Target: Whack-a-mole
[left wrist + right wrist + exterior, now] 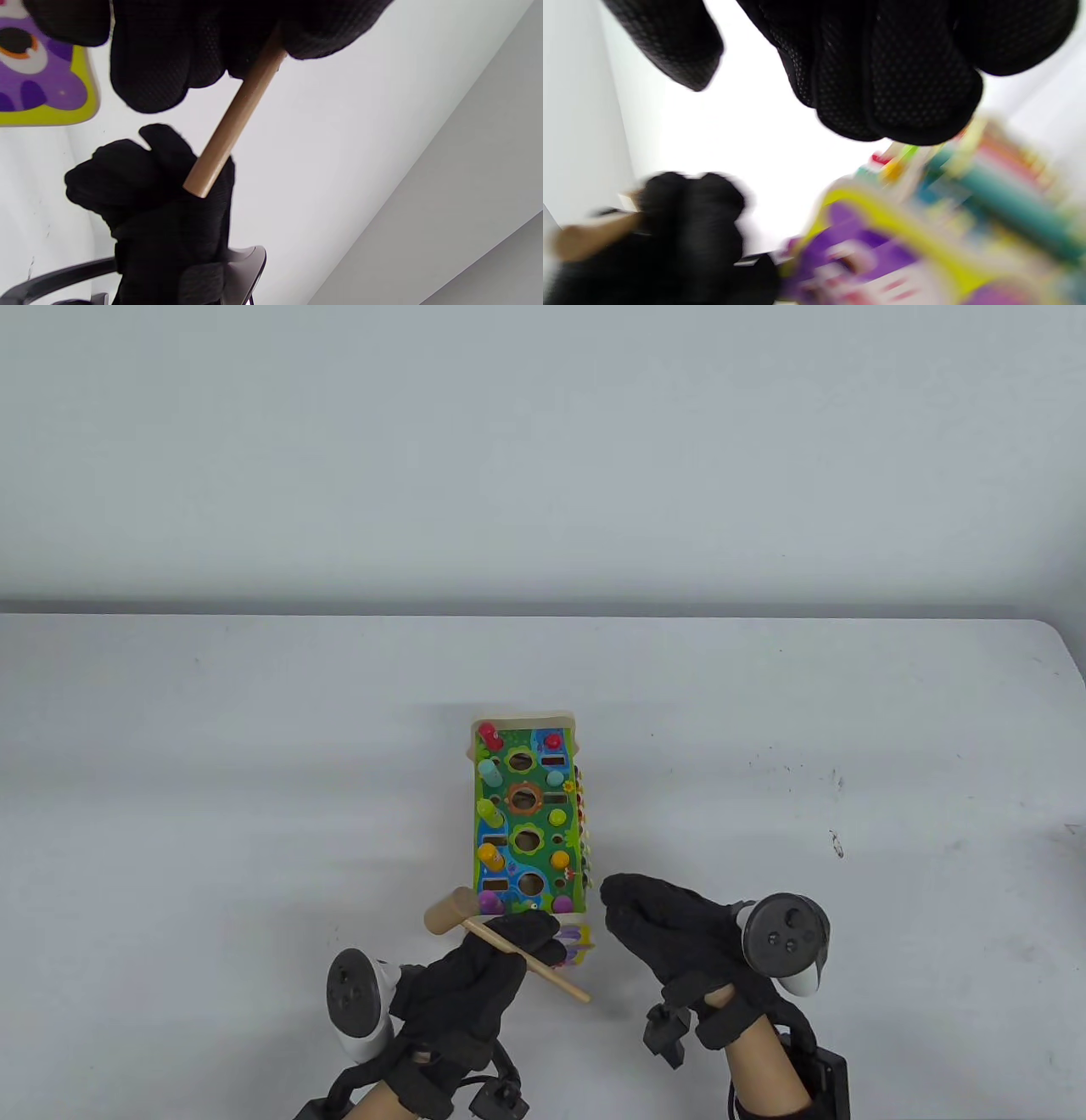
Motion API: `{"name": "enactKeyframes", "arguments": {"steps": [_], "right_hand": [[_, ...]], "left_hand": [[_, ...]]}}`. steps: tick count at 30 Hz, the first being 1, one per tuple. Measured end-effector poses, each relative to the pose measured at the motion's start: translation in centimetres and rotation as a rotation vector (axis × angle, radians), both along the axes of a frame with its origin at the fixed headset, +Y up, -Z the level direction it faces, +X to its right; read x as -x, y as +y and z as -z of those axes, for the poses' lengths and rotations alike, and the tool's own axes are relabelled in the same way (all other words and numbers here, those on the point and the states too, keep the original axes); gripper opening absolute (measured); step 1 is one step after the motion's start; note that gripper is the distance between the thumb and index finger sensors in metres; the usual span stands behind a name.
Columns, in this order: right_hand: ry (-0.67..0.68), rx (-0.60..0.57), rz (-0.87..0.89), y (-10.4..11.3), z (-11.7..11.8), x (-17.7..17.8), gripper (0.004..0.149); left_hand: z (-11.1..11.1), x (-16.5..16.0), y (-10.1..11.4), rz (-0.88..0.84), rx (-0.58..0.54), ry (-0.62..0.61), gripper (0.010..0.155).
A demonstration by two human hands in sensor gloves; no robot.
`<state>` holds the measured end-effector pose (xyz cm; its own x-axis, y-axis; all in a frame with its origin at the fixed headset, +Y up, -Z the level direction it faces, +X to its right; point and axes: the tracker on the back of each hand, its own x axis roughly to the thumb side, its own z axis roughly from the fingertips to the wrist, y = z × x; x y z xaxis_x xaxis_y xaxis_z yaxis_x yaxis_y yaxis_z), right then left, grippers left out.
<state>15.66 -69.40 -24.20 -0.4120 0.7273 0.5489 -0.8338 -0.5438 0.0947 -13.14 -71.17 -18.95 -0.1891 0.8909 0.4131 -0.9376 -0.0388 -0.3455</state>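
The whack-a-mole toy [528,814] is a colourful wooden box with round holes and coloured pegs, standing mid-table. My left hand [501,963] grips the handle of a small wooden hammer [509,946]; its head [451,911] hangs by the toy's near left corner. In the left wrist view the handle [235,123] runs through my gloved fingers. My right hand [657,925] hovers just right of the toy's near end, fingers loosely curled, holding nothing. The right wrist view is blurred and shows the toy [925,220] below my fingers [903,84].
The white table [254,780] stretches wide on both sides and behind the toy. Its far edge [543,616] meets a pale wall. Small dark scuffs [836,844] mark the surface at the right.
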Motion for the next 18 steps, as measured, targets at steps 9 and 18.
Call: {"name": "enactKeyframes", "arguments": {"steps": [9,18], "right_hand": [[-0.314,-0.116,-0.567,-1.7,0.9,-2.1,0.081],[-0.354,-0.025,-0.627,-3.2,2.1,-3.1,0.081]], "left_hand": [[0.3,3.5,1.5,0.074,-0.088,0.133,0.050],[1.3,7.9,2.1,0.423,-0.151,0.329,0.053]]}}
